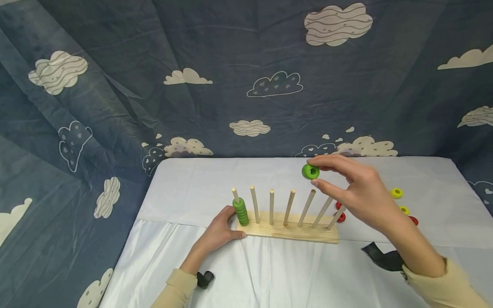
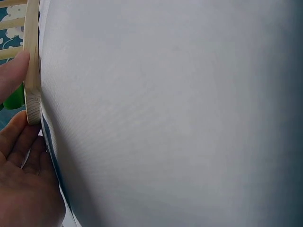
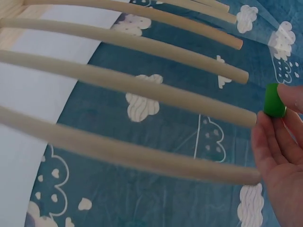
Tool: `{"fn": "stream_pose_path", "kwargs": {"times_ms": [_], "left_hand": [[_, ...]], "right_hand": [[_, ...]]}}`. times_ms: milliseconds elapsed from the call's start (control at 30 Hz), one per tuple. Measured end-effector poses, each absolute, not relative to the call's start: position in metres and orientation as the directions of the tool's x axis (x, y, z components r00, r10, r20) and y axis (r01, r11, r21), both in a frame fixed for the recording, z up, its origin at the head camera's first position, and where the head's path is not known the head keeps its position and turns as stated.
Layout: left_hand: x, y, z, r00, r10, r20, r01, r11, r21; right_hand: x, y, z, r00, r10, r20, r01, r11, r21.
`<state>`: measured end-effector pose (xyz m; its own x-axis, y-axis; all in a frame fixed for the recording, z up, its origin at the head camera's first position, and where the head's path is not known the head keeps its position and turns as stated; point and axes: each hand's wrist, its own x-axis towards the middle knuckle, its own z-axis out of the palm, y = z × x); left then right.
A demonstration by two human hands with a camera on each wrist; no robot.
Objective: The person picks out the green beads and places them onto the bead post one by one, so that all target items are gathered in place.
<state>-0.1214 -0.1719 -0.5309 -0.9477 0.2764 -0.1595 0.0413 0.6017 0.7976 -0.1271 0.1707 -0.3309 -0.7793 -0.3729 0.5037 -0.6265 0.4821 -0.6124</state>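
Note:
In the head view, my left hand (image 1: 218, 232) holds the left end of a wooden peg board (image 1: 292, 233), thumb at the front edge. The left wrist view shows thumb and fingers around the corner of that board (image 2: 32, 71). Several green rings (image 1: 241, 211) are stacked on its leftmost peg; the other upright pegs carry none. My right hand (image 1: 362, 190) pinches one green ring (image 1: 306, 173) between thumb and fingertips, raised above the pegs right of the middle. The right wrist view has this green ring (image 3: 273, 101) near the peg tips, its side facing the camera.
Behind the board's right end lie red rings (image 1: 341, 218), partly hidden by pegs. Farther right, yellow rings (image 1: 394, 194) and a red ring (image 1: 414, 220) lie on the white cloth (image 1: 185, 188). A dark cloud-patterned curtain (image 1: 231, 51) hangs behind. A black strap (image 1: 385, 259) hangs at the right wrist.

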Motion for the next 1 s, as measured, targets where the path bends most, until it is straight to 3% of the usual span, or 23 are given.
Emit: {"fn": "stream_pose_path", "kwargs": {"times_ms": [1000], "left_hand": [[-0.121, -0.171, -0.529, -0.946, 0.276, -0.167, 0.04, 0.613, 0.789]], "right_hand": [[-0.139, 0.112, -0.336, -0.779, -0.398, 0.484, -0.608, 0.293, -0.738]]}}
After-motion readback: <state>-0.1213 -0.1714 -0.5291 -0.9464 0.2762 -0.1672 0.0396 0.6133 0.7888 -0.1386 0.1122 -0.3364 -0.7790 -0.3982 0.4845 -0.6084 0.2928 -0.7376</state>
